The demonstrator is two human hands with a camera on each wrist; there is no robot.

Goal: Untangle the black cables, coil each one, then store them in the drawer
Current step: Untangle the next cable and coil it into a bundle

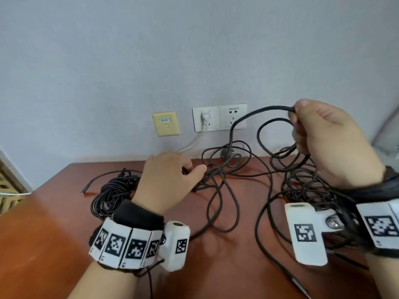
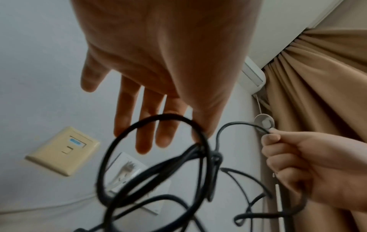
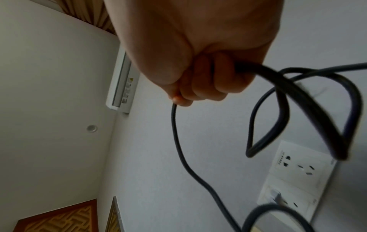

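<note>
The cables (image 1: 224,175) sprawl in a loose tangle over the tabletop (image 1: 43,229). Our right hand (image 1: 330,143), at 2 o'clock, has its grip curled tight round several raised loops. Our left hand (image 1: 170,178), grip spread and holding nothing, reaches at the knot (image 1: 216,171) in the middle. A coiled bundle (image 1: 112,197) lies at 9 o'clock. We judge the cables light, limp and springy; best gripped close beside the knot.
</note>
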